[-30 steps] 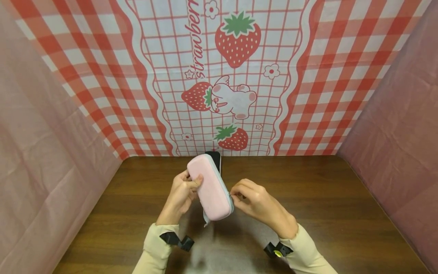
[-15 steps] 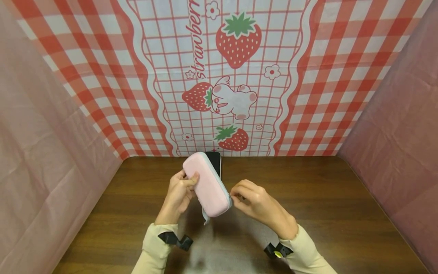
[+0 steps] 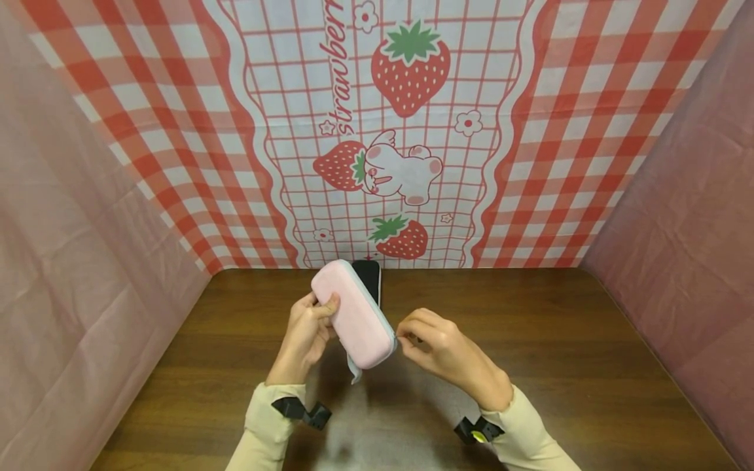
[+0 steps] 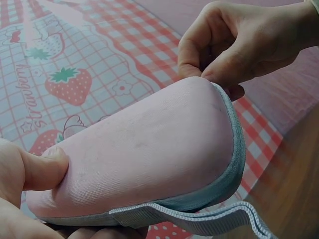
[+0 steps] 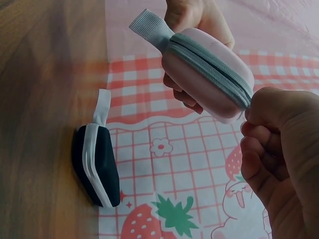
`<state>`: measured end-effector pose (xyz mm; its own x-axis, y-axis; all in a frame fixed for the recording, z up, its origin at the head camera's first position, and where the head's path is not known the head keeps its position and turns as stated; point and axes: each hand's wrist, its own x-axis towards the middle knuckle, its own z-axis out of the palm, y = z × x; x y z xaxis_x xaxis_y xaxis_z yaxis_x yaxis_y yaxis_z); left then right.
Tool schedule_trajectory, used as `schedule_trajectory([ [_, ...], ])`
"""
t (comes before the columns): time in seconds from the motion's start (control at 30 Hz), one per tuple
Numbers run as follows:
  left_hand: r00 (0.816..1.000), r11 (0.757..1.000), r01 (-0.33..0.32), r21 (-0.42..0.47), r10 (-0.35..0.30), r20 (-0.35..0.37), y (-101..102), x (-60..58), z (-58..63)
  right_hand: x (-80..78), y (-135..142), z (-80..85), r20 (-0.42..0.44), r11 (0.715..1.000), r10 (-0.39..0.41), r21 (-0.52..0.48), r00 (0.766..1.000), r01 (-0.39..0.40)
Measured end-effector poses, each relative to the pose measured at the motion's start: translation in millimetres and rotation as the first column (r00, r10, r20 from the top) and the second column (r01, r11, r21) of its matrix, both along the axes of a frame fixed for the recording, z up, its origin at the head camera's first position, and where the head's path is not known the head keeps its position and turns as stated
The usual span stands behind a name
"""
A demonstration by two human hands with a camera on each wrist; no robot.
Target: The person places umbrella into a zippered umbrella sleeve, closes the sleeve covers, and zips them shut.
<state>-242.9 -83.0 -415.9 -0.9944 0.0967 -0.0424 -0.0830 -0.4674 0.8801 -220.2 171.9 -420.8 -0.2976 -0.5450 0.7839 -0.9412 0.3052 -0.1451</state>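
A pink hard-shell zip case [image 3: 353, 317] is held up over the table, tilted, with a grey zip band round its side. My left hand [image 3: 309, 330] grips its left long side, thumb flat on the pink face and the other fingers behind. With bent fingertips, my right hand [image 3: 438, 343] pinches at the zip by the case's lower right corner; the pull itself is hidden by the fingers. A dark line runs along the zip band [image 5: 214, 69] in the right wrist view. From one end hangs a grey strap loop [image 4: 199, 219].
A black zip case [image 5: 107, 164] with a white zip band and pale strap stands on the brown wooden table [image 3: 530, 340], behind the pink one and against the strawberry-print cloth [image 3: 406, 157]. Pink cloth walls [image 3: 88, 229] rise at both sides.
My left hand has moved the pink case slightly up and left, uncovering more of the black case. The right hand stays almost in place at the zip.
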Motion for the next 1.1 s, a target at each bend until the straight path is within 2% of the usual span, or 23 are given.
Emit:
schedule_trajectory([
  [0.17, 0.999, 0.999, 0.03, 0.011, -0.03, 0.031, 1.7, -0.8, -1.6, 0.4, 1.1, 1.0, -0.018, 1.0, -0.028, -0.013, 0.999, 0.028],
  [0.4, 0.984, 0.99, 0.137, -0.011, -0.135, 0.117, 7.1, -1.5, -3.8, 0.4, 1.6, 1.2, -0.075, 0.995, -0.084, -0.052, 0.994, 0.08],
  [0.67, 0.962, 0.966, 0.26, -0.004, -0.259, 0.086, 8.7, -0.2, -8.3, -0.4, 1.5, 1.9, -0.066, 0.993, -0.089, -0.081, 0.994, 0.083],
  [0.87, 0.968, 0.974, 0.222, 0.05, -0.227, 0.107, 10.8, -0.3, -9.8, -0.7, 1.4, 3.7, -0.054, 0.994, -0.08, -0.085, 0.995, 0.075],
  [1.1, 0.975, 0.982, 0.178, 0.059, -0.184, 0.125, 11.8, -1.0, -10.0, -1.3, 2.1, 3.3, -0.056, 0.993, -0.089, -0.076, 0.994, 0.085],
])
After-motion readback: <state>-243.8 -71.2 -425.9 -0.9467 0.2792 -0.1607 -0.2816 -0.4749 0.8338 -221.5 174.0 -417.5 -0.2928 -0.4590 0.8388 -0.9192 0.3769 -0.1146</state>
